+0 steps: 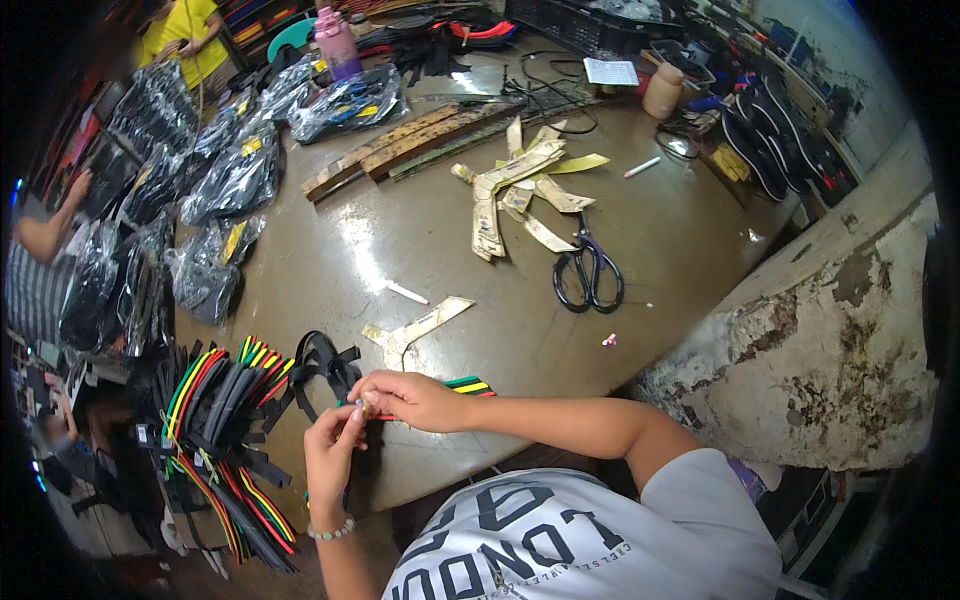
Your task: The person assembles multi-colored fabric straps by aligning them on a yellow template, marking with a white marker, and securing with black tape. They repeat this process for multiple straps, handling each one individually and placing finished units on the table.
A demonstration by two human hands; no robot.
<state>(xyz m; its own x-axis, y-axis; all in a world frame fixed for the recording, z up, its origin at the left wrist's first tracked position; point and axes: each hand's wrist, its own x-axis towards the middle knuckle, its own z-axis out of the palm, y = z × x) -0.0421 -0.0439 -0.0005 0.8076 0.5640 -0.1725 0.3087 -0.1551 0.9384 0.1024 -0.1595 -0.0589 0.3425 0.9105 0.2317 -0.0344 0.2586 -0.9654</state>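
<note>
Close together at the table's near edge, my left hand [332, 450] and my right hand [408, 400] meet at their fingertips. Both have their fingers closed in a pinch, and the small thing between them is too hidden to name. Out from behind my right hand runs a striped strap [470, 385] in green, yellow, black and red. A looped black strap [318, 362] lies just beyond my left hand. Past my right hand is a Y-shaped pale template [425, 328], with a white pen [407, 293] near it.
Bundled striped straps [235, 400] lie at left. Farther off are black scissors [588, 275], a pile of pale templates [515, 190], wooden bars [410, 145] and plastic-wrapped black goods [235, 175]. A rough pillar [800, 340] stands right. Other people are at the far left.
</note>
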